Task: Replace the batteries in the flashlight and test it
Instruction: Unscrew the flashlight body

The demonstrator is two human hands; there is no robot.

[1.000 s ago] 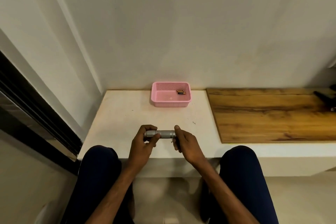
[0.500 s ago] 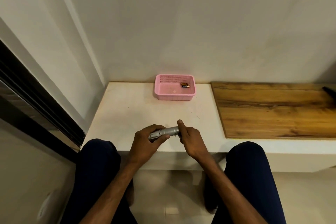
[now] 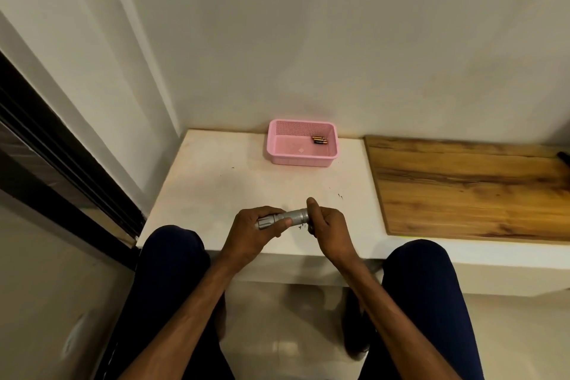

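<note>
A small silver flashlight (image 3: 291, 216) lies roughly level between both hands, just above the front edge of the white ledge (image 3: 216, 182). My left hand (image 3: 253, 234) wraps its wider head end. My right hand (image 3: 328, 228) grips the tail end, thumb on top; the tail cap is hidden by the fingers. Near the wall stands a pink plastic basket (image 3: 300, 160), and a few batteries (image 3: 319, 140) lie at its back right.
A wooden board (image 3: 468, 188) covers the ledge to the right, with a dark object (image 3: 563, 156) at its far edge. My knees in dark trousers flank the hands below the ledge. A dark sliding-door frame (image 3: 61, 170) runs along the left.
Both hands with the flashlight have lifted slightly and its right end has tilted upward. The camera has tipped down a little, so the ledge sits higher in view.
</note>
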